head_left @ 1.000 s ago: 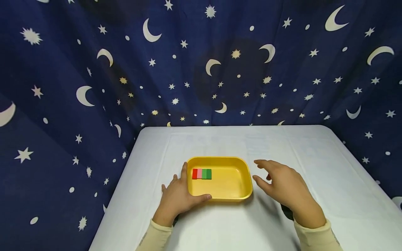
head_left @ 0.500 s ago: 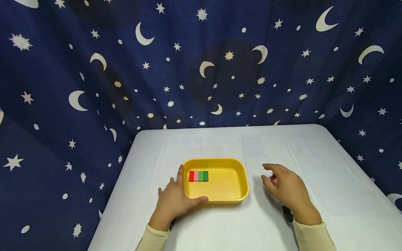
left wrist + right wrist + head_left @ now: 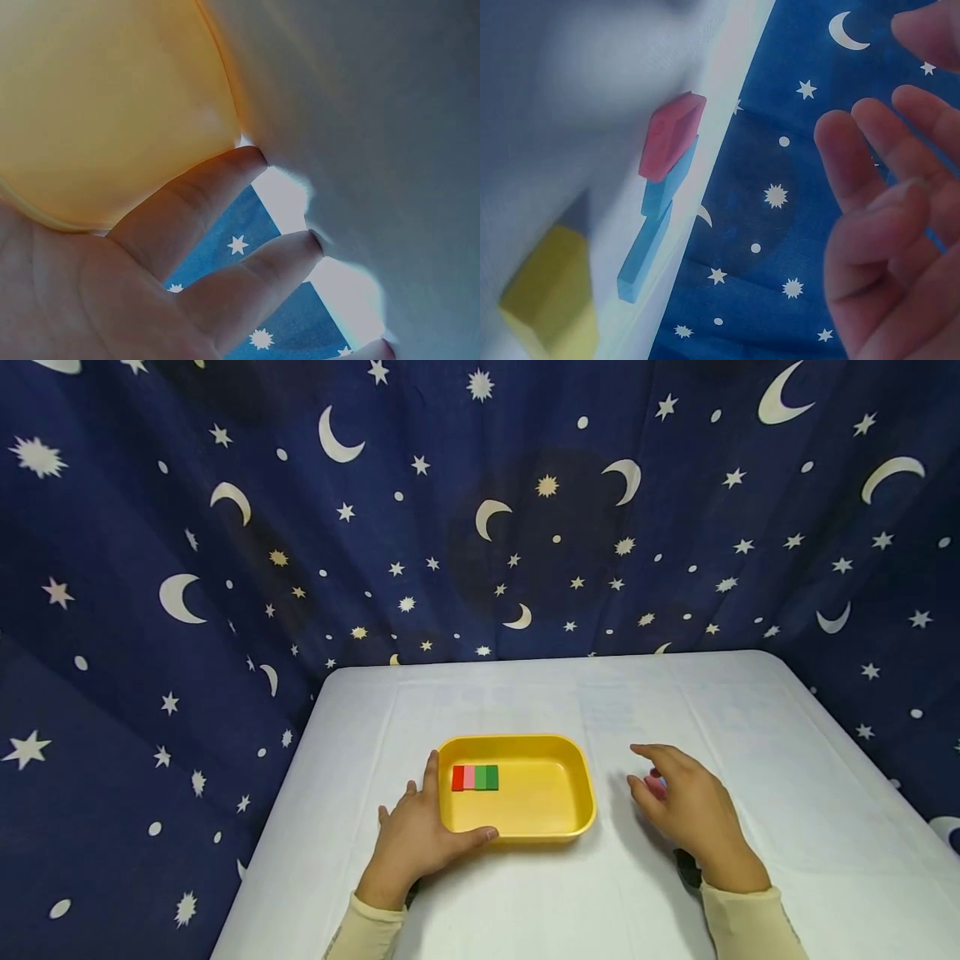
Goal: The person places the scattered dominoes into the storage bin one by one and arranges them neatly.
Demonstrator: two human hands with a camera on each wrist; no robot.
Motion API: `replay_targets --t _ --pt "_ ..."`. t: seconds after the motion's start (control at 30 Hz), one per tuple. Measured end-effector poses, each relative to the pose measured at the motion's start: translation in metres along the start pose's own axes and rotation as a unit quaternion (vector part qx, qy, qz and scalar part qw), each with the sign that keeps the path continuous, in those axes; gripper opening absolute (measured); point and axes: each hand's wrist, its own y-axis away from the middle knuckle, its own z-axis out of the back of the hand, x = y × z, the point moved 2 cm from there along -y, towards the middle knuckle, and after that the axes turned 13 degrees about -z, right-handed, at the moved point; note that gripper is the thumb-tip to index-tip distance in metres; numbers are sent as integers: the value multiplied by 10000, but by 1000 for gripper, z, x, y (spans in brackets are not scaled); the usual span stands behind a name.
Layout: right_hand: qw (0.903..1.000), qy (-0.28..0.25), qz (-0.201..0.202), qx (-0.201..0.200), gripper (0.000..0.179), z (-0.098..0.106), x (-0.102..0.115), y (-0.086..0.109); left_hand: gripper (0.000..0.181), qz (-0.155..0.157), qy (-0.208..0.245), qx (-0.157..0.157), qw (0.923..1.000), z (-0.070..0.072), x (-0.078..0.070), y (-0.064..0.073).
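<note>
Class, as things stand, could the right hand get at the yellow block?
Probably yes: the right hand seems to hold nothing, and in the right wrist view nothing visible stands between it and the yellow block.

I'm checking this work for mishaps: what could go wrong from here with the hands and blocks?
1. In the right wrist view, the pinkish-red block overlaps a blue block; if they touch, lifting one might nudge the other.
2. The left hand touches the rim of the yellow tray; a push there could disturb the row of coloured blocks.
3. The right hand largely hides the loose pieces from the head camera, so a fumble might go unseen there.
</note>
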Motion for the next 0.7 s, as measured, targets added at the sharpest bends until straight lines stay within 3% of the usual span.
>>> replay_targets --t 0.47,0.7 --pt "9985 207 -352 366 43 1 -11 -6 157 20 -31 64 10000 3 1 -3" --pt "9863 628 -1029 1123 54 2 -22 2 157 -14 -11 124 9999 -1 -1 -2"
